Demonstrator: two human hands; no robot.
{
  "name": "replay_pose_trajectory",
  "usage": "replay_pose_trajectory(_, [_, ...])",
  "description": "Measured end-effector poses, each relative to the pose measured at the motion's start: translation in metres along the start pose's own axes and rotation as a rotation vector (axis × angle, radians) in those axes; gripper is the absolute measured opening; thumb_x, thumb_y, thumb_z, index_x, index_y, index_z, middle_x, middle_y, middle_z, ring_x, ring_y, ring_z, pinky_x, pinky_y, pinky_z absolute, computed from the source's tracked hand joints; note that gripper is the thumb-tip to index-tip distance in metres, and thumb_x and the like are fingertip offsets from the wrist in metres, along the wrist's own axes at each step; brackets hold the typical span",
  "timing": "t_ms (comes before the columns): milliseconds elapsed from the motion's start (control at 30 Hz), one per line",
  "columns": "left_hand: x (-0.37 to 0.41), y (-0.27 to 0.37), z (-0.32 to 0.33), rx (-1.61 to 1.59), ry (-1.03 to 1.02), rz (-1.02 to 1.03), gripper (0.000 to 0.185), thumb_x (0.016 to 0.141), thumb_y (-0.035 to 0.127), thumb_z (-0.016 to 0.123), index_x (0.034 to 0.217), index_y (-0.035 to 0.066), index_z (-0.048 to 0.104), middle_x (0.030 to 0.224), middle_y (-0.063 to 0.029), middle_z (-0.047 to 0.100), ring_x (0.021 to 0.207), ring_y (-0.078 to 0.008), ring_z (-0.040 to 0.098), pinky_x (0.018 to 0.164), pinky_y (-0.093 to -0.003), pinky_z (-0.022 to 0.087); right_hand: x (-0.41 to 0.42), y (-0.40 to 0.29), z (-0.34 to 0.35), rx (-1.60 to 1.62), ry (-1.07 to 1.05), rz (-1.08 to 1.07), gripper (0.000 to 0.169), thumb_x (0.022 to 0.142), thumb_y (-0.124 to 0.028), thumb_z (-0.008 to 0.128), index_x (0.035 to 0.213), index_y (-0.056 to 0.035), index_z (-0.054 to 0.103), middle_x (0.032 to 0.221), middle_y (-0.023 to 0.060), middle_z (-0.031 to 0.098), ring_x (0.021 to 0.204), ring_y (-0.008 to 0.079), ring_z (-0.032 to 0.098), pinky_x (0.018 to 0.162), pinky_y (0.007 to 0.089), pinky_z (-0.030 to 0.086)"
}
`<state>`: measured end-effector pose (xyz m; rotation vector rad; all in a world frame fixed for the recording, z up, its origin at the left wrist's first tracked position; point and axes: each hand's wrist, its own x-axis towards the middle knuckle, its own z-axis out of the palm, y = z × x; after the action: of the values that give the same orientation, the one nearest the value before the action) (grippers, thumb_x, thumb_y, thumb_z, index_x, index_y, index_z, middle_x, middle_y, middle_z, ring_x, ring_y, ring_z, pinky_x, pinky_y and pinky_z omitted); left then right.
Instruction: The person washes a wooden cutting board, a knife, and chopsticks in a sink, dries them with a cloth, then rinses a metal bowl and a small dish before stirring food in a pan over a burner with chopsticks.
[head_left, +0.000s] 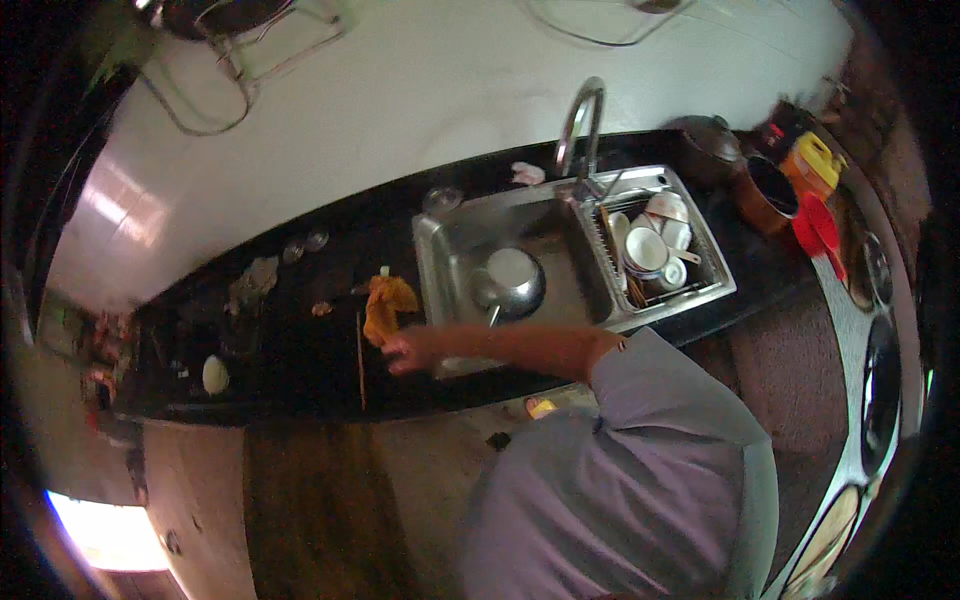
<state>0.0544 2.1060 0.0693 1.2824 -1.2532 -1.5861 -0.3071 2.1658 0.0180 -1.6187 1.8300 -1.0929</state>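
My right hand (409, 351) reaches left across the front rim of the steel sink (427, 255). It is blurred, with its fingers at the lower end of a crumpled orange cloth (388, 304); whether they grip it is unclear. The cloth lies on the black countertop (300, 360), left of the sink. A thin stick (361, 367) lies just left of the hand. In the large basin sits a round metal pot (517, 281) with a handle pointing toward me. My left hand is out of view.
White cups and bowls (646, 249) fill a rack in the small basin. A curved faucet (589, 112) rises behind. To the right stand dark pots (757, 191) and a yellow jug (817, 161). A pale oval object (215, 375) and a crumpled plastic bag (255, 279) lie left.
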Motion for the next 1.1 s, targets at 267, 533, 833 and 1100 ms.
replay_pose_trajectory(267, [0.037, 0.036, 0.055, 0.079, -0.495, 0.197, 0.048, 0.069, 0.003, 0.065, 0.114, -0.004, 0.052, 0.107, -0.0148, 0.058, 0.089, -0.0252, 0.058, 0.080, -0.0379, 0.049, -0.162, 0.010, 0.006, -0.171, 0.309, 0.209, 0.045, 0.086, -0.021, 0.055, 0.126, -0.0021, 0.047, 0.083, 0.0190, 0.061, 0.072, 0.0313, 0.059, 0.065, 0.0379, 0.046])
replay_pose_trajectory(533, [0.003, 0.037, 0.102, 0.008, -0.981, 0.244, 0.054, 0.067, 0.000, 0.067, 0.118, -0.004, 0.049, 0.111, -0.0148, 0.057, 0.092, -0.0238, 0.058, 0.082, -0.0365, 0.048, -0.318, -0.204, -0.085, -0.634, 0.959, 0.350, 0.069, 0.081, -0.022, 0.065, 0.137, -0.0014, 0.030, 0.133, 0.0231, 0.040, 0.119, 0.0373, 0.044, 0.098, 0.0397, 0.039])
replay_pose_trajectory(833, [-0.182, 0.005, 0.188, -0.031, -1.564, 0.161, 0.062, 0.065, -0.004, 0.069, 0.123, -0.003, 0.046, 0.115, -0.0148, 0.055, 0.094, -0.0223, 0.057, 0.084, -0.0349, 0.047, -0.448, -0.274, -0.159, -0.897, 0.882, 0.252, 0.095, 0.072, -0.043, 0.072, 0.142, -0.0046, 0.019, 0.140, 0.0221, 0.031, 0.126, 0.0398, 0.034, 0.104, 0.0451, 0.030])
replay_pose_trajectory(1100, [-0.399, -0.010, 0.239, 0.171, -1.975, -0.200, 0.048, 0.077, 0.006, 0.064, 0.121, -0.004, 0.048, 0.113, -0.0130, 0.059, 0.102, -0.0196, 0.057, 0.084, -0.0340, 0.047, -0.666, -0.292, -0.172, -0.334, 0.693, 0.648, 0.057, 0.070, -0.048, 0.074, 0.100, -0.0014, 0.064, 0.075, 0.0142, 0.064, 0.071, 0.0182, 0.064, 0.061, 0.0347, 0.048])
